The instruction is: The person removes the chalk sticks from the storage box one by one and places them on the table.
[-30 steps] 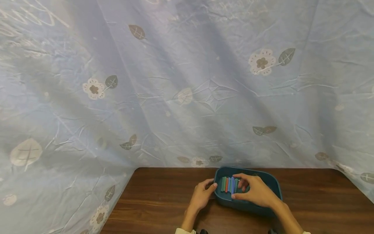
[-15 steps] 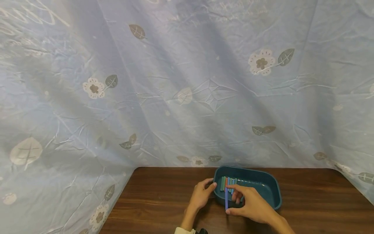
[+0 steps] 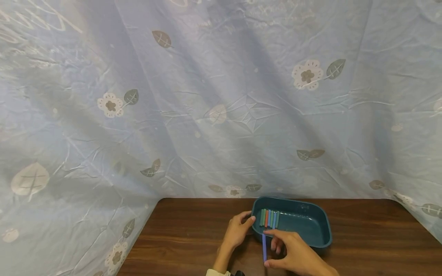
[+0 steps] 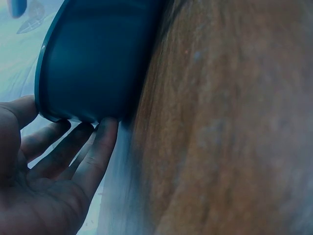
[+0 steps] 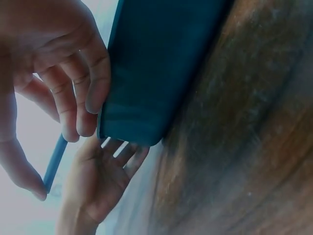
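Note:
In the head view, my right hand (image 3: 293, 251) pinches a slim blue-violet stick (image 3: 264, 247) lengthwise, thumb at the near end and index finger at the far end. It is held just in front of a dark teal plastic basin (image 3: 326, 218). The right wrist view shows the same stick (image 5: 55, 164) between thumb and index finger, the other fingers bent. My left hand (image 3: 238, 229) holds the basin's left end, with the thumb over the rim and the fingertips against the outer wall (image 4: 93, 68). A row of several green, red and blue sticks (image 3: 269, 218) lies inside the basin's left end.
The basin stands on a dark wood table (image 3: 193, 230), near its back edge. Behind and to the left hangs a pale blue cloth (image 3: 207, 153) printed with flowers and leaves.
My right hand has lifted the blue-violet stick out of the basin and drawn it toward me over the near rim. My left hand has stayed at the basin's left end.

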Motion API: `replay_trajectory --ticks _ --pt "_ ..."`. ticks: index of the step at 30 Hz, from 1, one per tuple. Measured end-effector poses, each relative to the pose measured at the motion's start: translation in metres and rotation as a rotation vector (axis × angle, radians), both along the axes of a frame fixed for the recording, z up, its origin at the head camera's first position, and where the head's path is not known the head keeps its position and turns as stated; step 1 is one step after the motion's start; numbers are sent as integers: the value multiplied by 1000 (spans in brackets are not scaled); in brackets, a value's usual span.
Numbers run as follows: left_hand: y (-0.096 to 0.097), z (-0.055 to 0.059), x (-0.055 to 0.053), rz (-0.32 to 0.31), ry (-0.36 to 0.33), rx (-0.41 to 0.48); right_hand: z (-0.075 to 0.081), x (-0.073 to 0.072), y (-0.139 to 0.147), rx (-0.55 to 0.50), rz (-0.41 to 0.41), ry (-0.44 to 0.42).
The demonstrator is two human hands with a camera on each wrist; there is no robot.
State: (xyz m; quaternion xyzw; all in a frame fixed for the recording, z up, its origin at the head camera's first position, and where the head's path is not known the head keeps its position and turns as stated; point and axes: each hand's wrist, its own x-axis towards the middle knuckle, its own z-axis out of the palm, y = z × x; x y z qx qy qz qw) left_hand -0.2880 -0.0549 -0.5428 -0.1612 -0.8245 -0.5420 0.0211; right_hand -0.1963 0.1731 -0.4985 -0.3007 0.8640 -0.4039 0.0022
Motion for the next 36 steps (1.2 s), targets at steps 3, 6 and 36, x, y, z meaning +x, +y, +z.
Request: replay_trajectory --ticks 3,6,36 --pt "0 -1 0 -3 -16 4 -5 -1 -1 10 17 -47" --pt "-1 -1 0 -4 -24 14 -11 -2 -3 22 35 -87" --pt "-3 2 2 -5 9 -13 -26 5 -9 231 27 -268"
